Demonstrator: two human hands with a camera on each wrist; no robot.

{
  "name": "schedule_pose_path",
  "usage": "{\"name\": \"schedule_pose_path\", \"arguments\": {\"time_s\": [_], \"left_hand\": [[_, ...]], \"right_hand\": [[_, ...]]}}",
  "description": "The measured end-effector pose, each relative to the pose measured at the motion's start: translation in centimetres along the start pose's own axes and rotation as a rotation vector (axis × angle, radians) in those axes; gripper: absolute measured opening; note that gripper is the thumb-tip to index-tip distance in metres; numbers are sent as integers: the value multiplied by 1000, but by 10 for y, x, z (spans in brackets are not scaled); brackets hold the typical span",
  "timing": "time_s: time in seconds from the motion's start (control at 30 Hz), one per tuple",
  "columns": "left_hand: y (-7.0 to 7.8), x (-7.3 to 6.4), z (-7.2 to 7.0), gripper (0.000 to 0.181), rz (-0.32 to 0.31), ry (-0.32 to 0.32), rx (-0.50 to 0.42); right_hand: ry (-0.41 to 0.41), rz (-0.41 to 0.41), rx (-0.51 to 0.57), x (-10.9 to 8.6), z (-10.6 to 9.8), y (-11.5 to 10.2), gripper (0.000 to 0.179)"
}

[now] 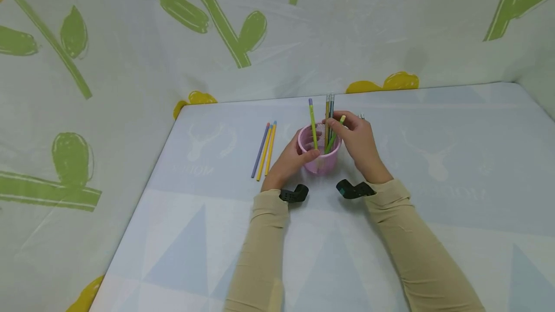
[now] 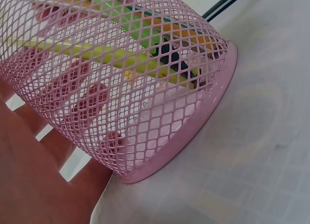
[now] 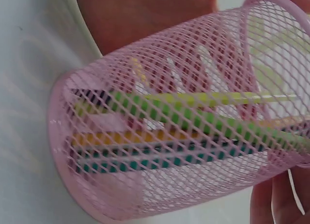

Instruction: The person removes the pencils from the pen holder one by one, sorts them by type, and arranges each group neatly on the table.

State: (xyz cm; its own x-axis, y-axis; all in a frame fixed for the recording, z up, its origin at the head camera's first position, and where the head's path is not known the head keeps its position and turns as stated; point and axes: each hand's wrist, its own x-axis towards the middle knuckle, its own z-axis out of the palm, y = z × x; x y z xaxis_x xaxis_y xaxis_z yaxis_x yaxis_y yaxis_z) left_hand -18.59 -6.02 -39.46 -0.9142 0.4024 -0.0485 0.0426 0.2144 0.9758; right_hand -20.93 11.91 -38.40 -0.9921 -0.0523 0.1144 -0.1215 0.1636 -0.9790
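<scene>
A pink mesh pencil cup (image 1: 320, 165) stands on the table with several pencils in it. My left hand (image 1: 287, 160) grips its side, thumb over the near rim and fingers round the far wall, seen through the mesh in the left wrist view. At the right of the rim, my right hand (image 1: 356, 141) pinches the gold and teal pencils (image 1: 327, 110) between thumb and fingers; their lower ends are inside the cup. A yellow-green pencil (image 1: 312, 122) leans left in the cup. A green pencil (image 3: 193, 115) leans the other way, its top by the right thumb.
Left of the cup lie a purple pencil (image 1: 259, 150) and two yellow pencils (image 1: 267, 150), side by side. Pencil ends (image 1: 362, 116) show behind the right hand. A dark striped pencil (image 2: 225, 5) lies on the table beyond the cup. Patterned curtains (image 1: 303, 52) border the table.
</scene>
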Motion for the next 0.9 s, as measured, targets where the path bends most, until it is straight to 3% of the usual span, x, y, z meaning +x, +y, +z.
{"name": "schedule_pose_path", "arguments": {"time_s": [0.2,0.47,0.57,0.73,0.9], "left_hand": [[1,-1,0,64,-14,8,-2],[-6,2,-1,65,18,4,-20],[-3,-1,-2,67,28,-4,-18],[-2,-1,-1,68,29,-7,-15],[-2,-1,-1,66,26,-6,-3]], "right_hand": [[44,-26,-22,1,-5,-7,40],[113,-114,71,-5,-22,-31,32],[173,-161,183,-3,-34,-31,34],[237,-262,480,-1,-53,-36,34],[281,-321,665,-1,-69,-39,31]]}}
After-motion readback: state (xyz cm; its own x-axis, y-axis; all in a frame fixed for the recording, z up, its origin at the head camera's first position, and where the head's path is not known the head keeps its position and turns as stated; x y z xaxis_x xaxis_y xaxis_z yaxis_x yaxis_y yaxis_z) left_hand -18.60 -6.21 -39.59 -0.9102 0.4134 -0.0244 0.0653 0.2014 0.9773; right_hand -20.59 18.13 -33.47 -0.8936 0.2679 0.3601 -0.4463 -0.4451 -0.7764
